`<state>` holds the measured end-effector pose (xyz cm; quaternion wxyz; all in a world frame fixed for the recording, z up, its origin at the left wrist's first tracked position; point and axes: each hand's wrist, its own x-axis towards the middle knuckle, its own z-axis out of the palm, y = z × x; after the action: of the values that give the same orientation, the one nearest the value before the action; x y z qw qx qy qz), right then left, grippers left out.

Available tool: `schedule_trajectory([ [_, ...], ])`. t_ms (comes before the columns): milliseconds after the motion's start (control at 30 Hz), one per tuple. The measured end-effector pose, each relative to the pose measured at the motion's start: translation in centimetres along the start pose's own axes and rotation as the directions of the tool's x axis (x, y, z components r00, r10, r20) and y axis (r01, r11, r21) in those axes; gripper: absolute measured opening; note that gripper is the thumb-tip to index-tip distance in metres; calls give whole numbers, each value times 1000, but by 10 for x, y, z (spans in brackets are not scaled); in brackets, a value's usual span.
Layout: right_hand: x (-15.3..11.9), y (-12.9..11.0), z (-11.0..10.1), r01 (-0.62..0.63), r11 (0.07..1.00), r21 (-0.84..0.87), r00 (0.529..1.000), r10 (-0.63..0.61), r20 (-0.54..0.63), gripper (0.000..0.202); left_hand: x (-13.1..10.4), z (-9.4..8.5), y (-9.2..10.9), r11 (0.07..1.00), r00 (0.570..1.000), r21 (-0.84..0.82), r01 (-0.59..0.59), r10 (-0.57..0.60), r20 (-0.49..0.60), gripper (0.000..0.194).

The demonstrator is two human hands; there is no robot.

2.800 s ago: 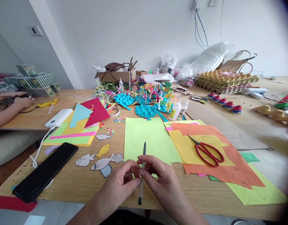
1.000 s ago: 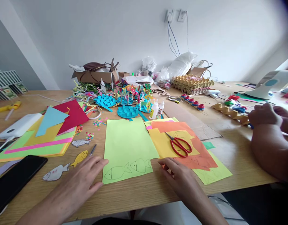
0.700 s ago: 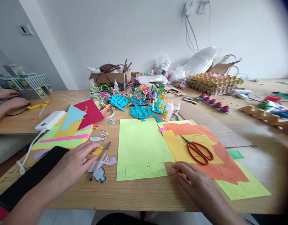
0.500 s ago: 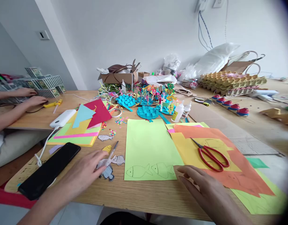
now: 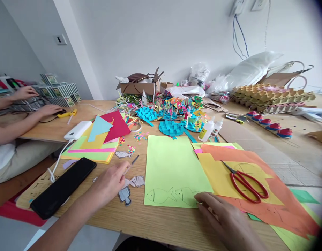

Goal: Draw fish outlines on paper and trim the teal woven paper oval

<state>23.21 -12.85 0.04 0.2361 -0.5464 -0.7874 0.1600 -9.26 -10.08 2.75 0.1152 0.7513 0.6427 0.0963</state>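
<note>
My left hand [image 5: 115, 177] is closed around a slim pen [image 5: 135, 159], whose grey end points up and away over the table. Beside and under it lie small cut-out paper fish: a grey one [image 5: 124, 196], a striped one [image 5: 138, 181] and another [image 5: 123, 154] farther off. A light green sheet of paper [image 5: 173, 164] lies flat before me, with two fish outlines drawn along its near edge. My right hand [image 5: 221, 212] has its bent fingers and thumb at the sheet's near right corner, apparently pinching it.
Red-handled scissors [image 5: 248, 184] rest on yellow and orange paper [image 5: 289, 202] at right. A black phone [image 5: 64, 186] and white power bank [image 5: 77, 130] lie left. Glue bottles [image 5: 206, 130] and blue paper crafts [image 5: 171, 128] stand behind. Another person's hands [image 5: 49, 109] work far left.
My left hand has closed on the pen and raised it from among the cut-outs. My right hand has come onto the green sheet's corner. The whole view has shifted slightly left.
</note>
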Motion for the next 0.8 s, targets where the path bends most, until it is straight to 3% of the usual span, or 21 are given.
schedule_trajectory([
  [100,-1,-7,0,-16,993,115,999,20,-39,24,-6,-13,5,984,995,-179,-5,-14,-103,18],
  [167,-1,-19,3,-22,970,243,998,35,-48,23,-13,-15,18,942,993,-328,-66,29,-115,15],
  [233,2,-36,9,-39,918,395,998,56,-33,19,-20,-8,38,903,989,-408,-135,95,-116,17],
  [367,14,-66,24,-70,755,652,996,15,90,28,-27,19,81,881,962,-386,-274,250,-112,27],
  [500,27,-76,32,-169,629,759,986,105,132,28,-21,32,98,870,950,-380,-313,279,-143,31],
  [567,34,-71,28,-161,669,726,987,119,110,29,-17,26,91,858,948,-402,-319,298,-116,34],
  [633,41,-62,20,-107,788,606,994,93,55,29,-14,12,72,868,958,-411,-277,281,-52,41],
  [733,52,-42,4,-106,960,259,994,112,-10,23,-15,-11,26,951,989,-289,-113,135,59,38],
  [800,58,-28,-2,-172,984,50,983,168,72,22,-19,-21,-7,984,994,-176,1,18,106,35],
])
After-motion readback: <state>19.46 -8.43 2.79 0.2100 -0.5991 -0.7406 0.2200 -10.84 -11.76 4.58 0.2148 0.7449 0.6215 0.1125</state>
